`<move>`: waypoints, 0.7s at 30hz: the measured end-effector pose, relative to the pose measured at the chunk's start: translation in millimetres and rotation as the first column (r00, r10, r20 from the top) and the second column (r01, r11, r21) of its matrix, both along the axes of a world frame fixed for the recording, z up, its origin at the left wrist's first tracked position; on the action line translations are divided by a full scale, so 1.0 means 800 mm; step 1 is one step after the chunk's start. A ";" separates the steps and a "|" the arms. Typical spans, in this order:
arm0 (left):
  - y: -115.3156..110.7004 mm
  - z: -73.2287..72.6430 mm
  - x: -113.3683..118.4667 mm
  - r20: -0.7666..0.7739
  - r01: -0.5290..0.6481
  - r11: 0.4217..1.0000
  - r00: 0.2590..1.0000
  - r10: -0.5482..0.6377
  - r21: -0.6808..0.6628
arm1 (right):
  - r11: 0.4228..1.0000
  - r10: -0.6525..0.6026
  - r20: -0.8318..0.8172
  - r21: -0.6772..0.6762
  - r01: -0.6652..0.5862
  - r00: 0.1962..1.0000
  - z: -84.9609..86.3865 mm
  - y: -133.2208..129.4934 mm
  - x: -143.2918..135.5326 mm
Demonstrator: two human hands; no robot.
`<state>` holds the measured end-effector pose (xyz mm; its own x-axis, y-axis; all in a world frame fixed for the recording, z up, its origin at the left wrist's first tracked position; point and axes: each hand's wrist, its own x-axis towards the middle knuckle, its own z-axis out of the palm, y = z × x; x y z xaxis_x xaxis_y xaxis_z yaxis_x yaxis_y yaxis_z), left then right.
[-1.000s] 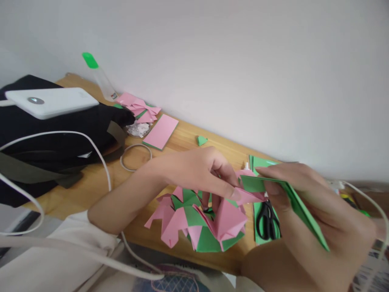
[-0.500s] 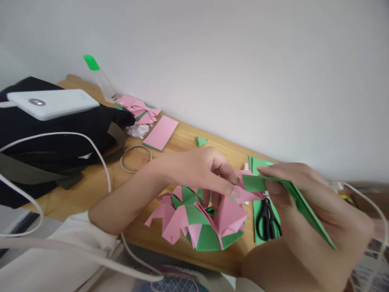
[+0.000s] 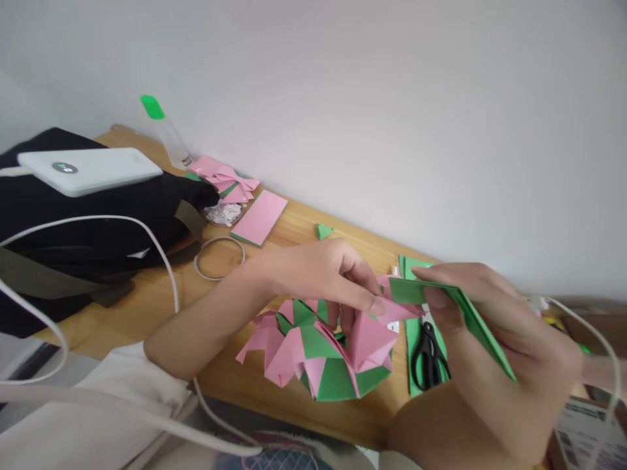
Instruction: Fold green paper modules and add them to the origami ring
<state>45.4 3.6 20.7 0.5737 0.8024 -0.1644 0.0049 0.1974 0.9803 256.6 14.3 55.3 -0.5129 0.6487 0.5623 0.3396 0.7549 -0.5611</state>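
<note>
Light wood tabletop (image 3: pixel 337 421) meets a pale, plain wall (image 3: pixel 343 117). Nearest, a white cable (image 3: pixel 147 411) crosses in front of the table edge. Beyond it sits the paper model (image 3: pixel 337 380), a rough ring of pink and green folded pieces with crisp creases, pointed pink flaps jutting out at its left and broad green panels curving along its near side. It lies below the left hand (image 3: pixel 318 274), whose thumb and fingers hold its upper right part, with some fingertips reaching into the hollow. Just right of that hold, the right hand (image 3: pixel 509 333) pinches a folded green paper (image 3: pixel 409 290), its flat end overlapping the model's pink tip in view; whether they touch is unclear. Black scissors (image 3: pixel 430 359) lie on green sheets (image 3: pixel 412 329) beside the model. Farther off are a small green piece (image 3: pixel 324 232), a pink rectangular stack (image 3: pixel 259 217) and, near the wall, a green-capped bottle (image 3: pixel 169 140).
</note>
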 end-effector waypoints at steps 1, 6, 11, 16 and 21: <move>0.000 0.000 0.000 0.008 0.001 1.000 1.000 -0.001 -0.003 | 1.000 -0.006 0.000 0.005 0.006 1.000 0.000 0.000 0.000; 0.000 0.002 0.000 0.044 0.011 1.000 0.999 -0.011 -0.010 | 1.000 -0.007 0.030 0.000 0.007 1.000 0.001 0.000 0.005; -0.001 0.008 0.002 0.107 0.011 0.998 0.994 -0.004 -0.068 | 0.997 0.068 0.027 -0.040 -0.067 0.997 -0.001 0.003 0.007; -0.001 0.009 0.004 0.130 0.005 0.999 0.991 0.001 -0.046 | 0.998 0.005 0.041 -0.068 -0.003 0.999 0.000 0.002 0.001; 0.000 0.009 0.005 0.136 0.000 0.999 0.991 0.006 -0.044 | 0.997 -0.045 -0.007 -0.057 0.045 0.999 0.000 0.002 -0.006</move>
